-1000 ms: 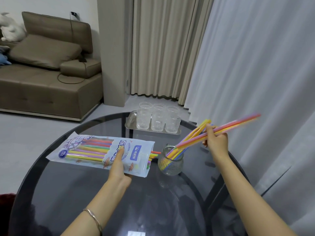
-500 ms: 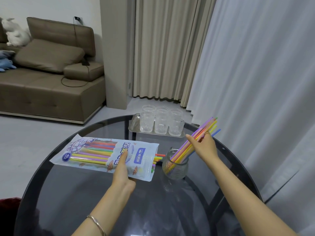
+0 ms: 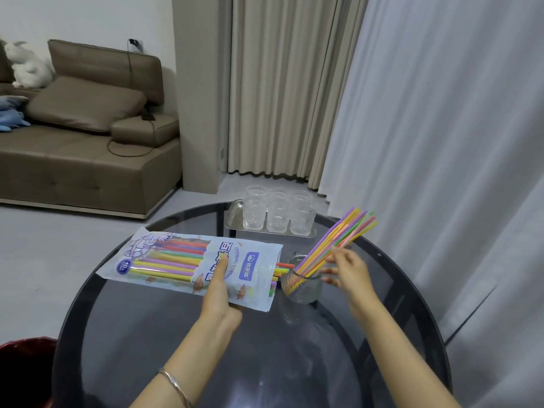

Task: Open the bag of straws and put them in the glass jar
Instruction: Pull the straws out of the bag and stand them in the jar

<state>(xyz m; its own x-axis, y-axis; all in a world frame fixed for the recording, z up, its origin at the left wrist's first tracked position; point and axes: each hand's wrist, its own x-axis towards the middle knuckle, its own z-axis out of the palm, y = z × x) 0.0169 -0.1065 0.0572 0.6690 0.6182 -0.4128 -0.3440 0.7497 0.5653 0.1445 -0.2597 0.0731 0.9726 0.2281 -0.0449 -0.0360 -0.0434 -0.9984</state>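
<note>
A pale blue bag of straws lies flat on the round dark glass table, its open end facing right with straw tips poking out. My left hand grips the bag's near edge, thumb pressed on top. A clear glass jar stands just right of the bag's mouth. A bundle of coloured straws leans in the jar, fanning up and to the right. My right hand hovers just right of the jar with fingers spread, holding nothing.
A metal tray with several clear tumblers sits at the table's far edge. White curtains hang close on the right. A brown sofa stands far left. A dark red bin is at the lower left.
My right hand lowered the bundle of straws into the jar, then let go and opened its fingers. My left hand has stayed on the bag.
</note>
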